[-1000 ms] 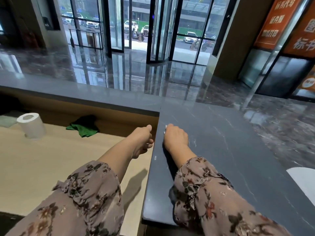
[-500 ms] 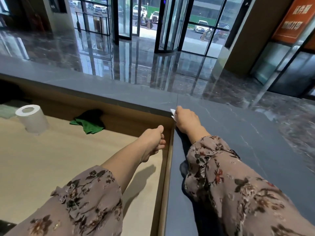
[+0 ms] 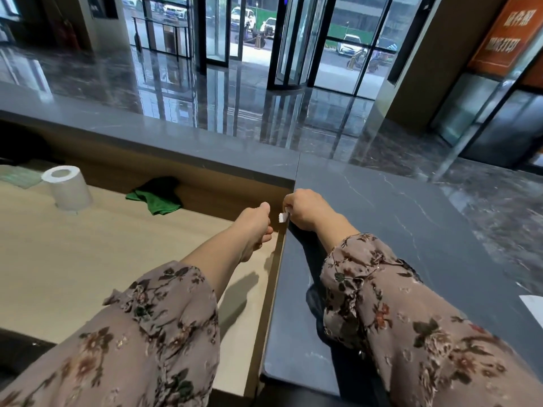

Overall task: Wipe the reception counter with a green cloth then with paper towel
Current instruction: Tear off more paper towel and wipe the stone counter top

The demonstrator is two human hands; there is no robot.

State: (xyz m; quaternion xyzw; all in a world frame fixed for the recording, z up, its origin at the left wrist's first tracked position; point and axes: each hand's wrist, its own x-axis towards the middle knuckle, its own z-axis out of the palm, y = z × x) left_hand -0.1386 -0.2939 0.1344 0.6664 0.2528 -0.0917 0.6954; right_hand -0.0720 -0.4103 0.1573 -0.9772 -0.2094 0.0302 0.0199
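My right hand (image 3: pixel 305 208) rests on the dark stone reception counter (image 3: pixel 396 230) at its inner corner, closed around a scrap of white paper towel (image 3: pixel 282 216) that sticks out past the counter's left edge. My left hand (image 3: pixel 255 227) hovers over the lower beige desk (image 3: pixel 88 259) just left of that edge, fingers curled loosely and holding nothing. The green cloth (image 3: pixel 155 198) lies crumpled on the desk against the counter's wooden back wall. A paper towel roll (image 3: pixel 69 188) stands upright left of the cloth.
A pale green pad (image 3: pixel 17 176) lies at the desk's far left. A white sheet (image 3: pixel 533 306) pokes in on the counter at the right edge. Beyond the counter lie a glossy dark lobby floor and glass doors.
My right hand has slid along the counter to its inner corner edge, so the paper now overhangs the edge. My left hand stayed beside it over the desk.
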